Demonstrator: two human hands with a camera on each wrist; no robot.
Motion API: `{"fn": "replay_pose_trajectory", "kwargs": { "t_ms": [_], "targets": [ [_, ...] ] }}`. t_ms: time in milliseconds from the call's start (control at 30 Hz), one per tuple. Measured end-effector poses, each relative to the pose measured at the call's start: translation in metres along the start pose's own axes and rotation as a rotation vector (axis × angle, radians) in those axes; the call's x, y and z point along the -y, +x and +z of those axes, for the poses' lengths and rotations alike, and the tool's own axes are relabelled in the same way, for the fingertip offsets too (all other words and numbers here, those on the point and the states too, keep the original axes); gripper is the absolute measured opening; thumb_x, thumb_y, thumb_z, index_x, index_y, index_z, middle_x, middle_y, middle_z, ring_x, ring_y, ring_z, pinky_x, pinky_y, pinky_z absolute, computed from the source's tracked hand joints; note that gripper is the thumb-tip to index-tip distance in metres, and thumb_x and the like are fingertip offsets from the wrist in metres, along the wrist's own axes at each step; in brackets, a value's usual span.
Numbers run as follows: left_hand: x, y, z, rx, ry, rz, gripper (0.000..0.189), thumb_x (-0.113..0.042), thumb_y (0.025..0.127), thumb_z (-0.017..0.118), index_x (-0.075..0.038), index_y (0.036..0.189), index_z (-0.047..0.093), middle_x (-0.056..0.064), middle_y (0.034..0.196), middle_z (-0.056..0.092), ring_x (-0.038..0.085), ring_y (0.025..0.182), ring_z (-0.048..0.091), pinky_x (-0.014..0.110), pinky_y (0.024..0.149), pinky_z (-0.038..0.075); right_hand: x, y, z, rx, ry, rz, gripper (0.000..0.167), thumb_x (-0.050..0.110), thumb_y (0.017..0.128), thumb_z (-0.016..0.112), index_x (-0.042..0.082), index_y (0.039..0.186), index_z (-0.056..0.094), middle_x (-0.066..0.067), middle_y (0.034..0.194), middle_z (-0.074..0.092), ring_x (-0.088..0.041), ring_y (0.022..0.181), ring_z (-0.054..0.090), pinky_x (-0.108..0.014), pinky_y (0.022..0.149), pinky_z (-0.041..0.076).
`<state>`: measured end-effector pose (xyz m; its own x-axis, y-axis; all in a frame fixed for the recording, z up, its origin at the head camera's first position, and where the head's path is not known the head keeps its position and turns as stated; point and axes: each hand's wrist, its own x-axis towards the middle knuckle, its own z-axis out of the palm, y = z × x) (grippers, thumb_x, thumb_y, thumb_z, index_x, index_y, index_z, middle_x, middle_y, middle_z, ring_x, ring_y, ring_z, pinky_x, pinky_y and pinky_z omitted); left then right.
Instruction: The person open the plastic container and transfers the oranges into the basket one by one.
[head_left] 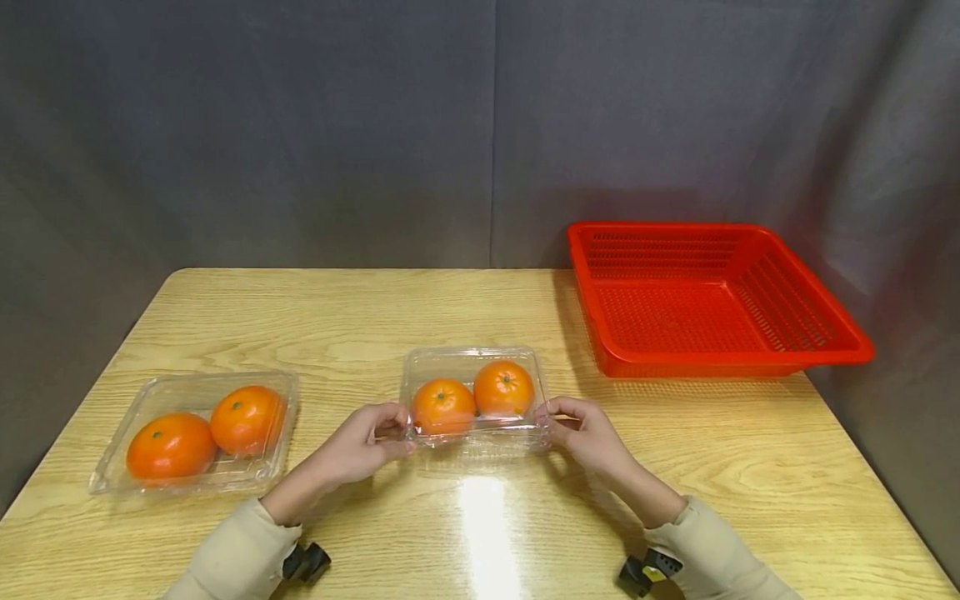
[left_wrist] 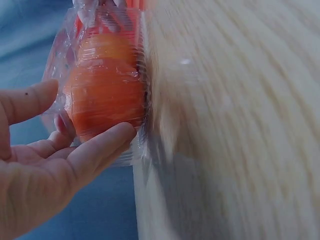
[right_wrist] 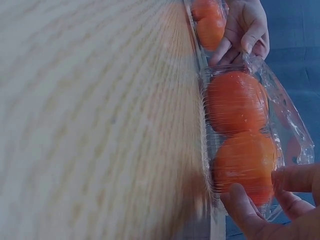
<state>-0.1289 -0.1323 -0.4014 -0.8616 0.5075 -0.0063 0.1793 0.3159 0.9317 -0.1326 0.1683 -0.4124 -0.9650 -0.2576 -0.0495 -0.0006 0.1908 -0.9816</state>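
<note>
In the head view a clear plastic clamshell box (head_left: pixel 472 367) with two oranges in it sits at the middle of the table. My left hand (head_left: pixel 363 442) grips its left end near the front corner, thumb and fingers at the plastic. On the opposite end, my right hand (head_left: pixel 588 433) pinches the right side between thumb and fingers. Seen from the right wrist, the lid (right_wrist: pixel 287 115) slants up away from the base around the oranges (right_wrist: pixel 237 102). The left wrist view shows the ribbed side wall close to the tabletop, with an orange (left_wrist: pixel 105 97) behind it.
A second clear box (head_left: pixel 202 383) with two oranges lies on the left of the wooden table (head_left: pixel 360 308). At the back right stands a red perforated plastic basket (head_left: pixel 660 321) with nothing in it. A grey curtain (head_left: pixel 337 133) hangs behind the table.
</note>
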Motion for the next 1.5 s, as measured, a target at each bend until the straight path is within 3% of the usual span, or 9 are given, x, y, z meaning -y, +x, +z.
{"fn": "replay_pose_trajectory", "kwargs": {
  "t_ms": [233,500,633,767,933,1033,1233,1333,1500],
  "targets": [
    [0.001,0.000,0.002,-0.013,-0.033,-0.008,0.008,0.001,0.083,0.061,0.002,0.079,0.055,0.007,0.081,0.057,0.016,0.076,0.055,0.025,0.069,0.049,0.000,0.000,0.000,-0.008,0.006,0.017,0.013,-0.009,0.085,0.053,-0.016,0.094,0.058,-0.023,0.098,0.059,-0.013,0.073,0.060,-0.027,0.064,0.052],
    [-0.001,-0.001,0.001,0.038,0.024,-0.022,0.010,-0.004,0.088,0.058,0.001,0.082,0.050,0.007,0.084,0.055,0.016,0.076,0.051,0.025,0.066,0.045,-0.001,-0.001,0.000,-0.018,0.006,0.016,0.013,-0.009,0.084,0.052,-0.017,0.094,0.057,-0.026,0.099,0.058,-0.012,0.073,0.059,-0.026,0.064,0.051],
    [0.000,-0.001,0.001,0.036,-0.005,-0.026,0.008,-0.002,0.087,0.058,0.003,0.087,0.052,0.009,0.089,0.055,0.020,0.085,0.053,0.026,0.069,0.046,-0.002,-0.001,0.000,-0.030,0.001,0.011,0.013,-0.009,0.084,0.053,-0.016,0.093,0.058,-0.021,0.097,0.060,-0.010,0.074,0.059,-0.023,0.064,0.050],
    [-0.001,0.000,0.005,-0.035,0.018,-0.049,0.012,-0.003,0.082,0.064,0.002,0.086,0.054,0.008,0.088,0.056,0.021,0.087,0.054,0.029,0.072,0.046,-0.003,0.001,0.001,-0.032,0.006,-0.007,0.013,-0.009,0.084,0.054,-0.016,0.093,0.058,-0.019,0.096,0.061,-0.010,0.074,0.059,-0.023,0.063,0.050],
    [-0.005,0.004,0.016,-0.205,0.190,-0.086,0.026,-0.017,0.074,0.075,-0.005,0.073,0.052,0.001,0.069,0.049,0.012,0.064,0.045,0.023,0.054,0.038,-0.004,0.002,0.001,-0.020,-0.010,-0.043,0.013,-0.009,0.084,0.053,-0.015,0.093,0.060,-0.023,0.098,0.060,-0.011,0.076,0.059,-0.022,0.064,0.050],
    [-0.006,0.005,0.021,-0.264,0.264,-0.085,0.030,-0.017,0.072,0.076,-0.007,0.068,0.049,-0.001,0.060,0.044,0.010,0.052,0.037,0.021,0.045,0.030,-0.004,0.001,0.001,-0.014,-0.014,-0.047,0.014,-0.010,0.083,0.052,-0.015,0.094,0.060,-0.023,0.099,0.060,-0.012,0.076,0.060,-0.023,0.065,0.051],
    [-0.009,0.005,0.025,-0.280,0.328,-0.079,0.022,-0.011,0.076,0.072,-0.004,0.073,0.051,-0.001,0.057,0.044,0.007,0.044,0.034,0.020,0.040,0.028,-0.002,0.000,0.002,-0.025,-0.024,-0.041,0.013,-0.010,0.082,0.053,-0.013,0.093,0.060,-0.021,0.098,0.060,-0.013,0.075,0.060,-0.025,0.065,0.052],
    [-0.011,0.007,0.024,-0.280,0.336,-0.063,0.017,-0.008,0.084,0.061,-0.003,0.070,0.053,-0.002,0.054,0.043,0.006,0.042,0.032,0.020,0.039,0.028,-0.001,-0.001,0.002,-0.027,-0.044,-0.042,0.012,-0.008,0.083,0.056,-0.013,0.093,0.061,-0.022,0.096,0.061,-0.017,0.075,0.061,-0.025,0.066,0.052],
    [-0.013,0.008,0.020,-0.246,0.355,-0.043,0.034,-0.003,0.093,0.043,-0.007,0.060,0.050,-0.005,0.048,0.036,0.005,0.041,0.028,0.019,0.041,0.026,0.000,-0.003,0.004,-0.034,-0.100,-0.044,0.012,-0.004,0.084,0.059,-0.011,0.093,0.062,-0.023,0.094,0.061,-0.022,0.076,0.061,-0.022,0.066,0.050]
  ]
}}
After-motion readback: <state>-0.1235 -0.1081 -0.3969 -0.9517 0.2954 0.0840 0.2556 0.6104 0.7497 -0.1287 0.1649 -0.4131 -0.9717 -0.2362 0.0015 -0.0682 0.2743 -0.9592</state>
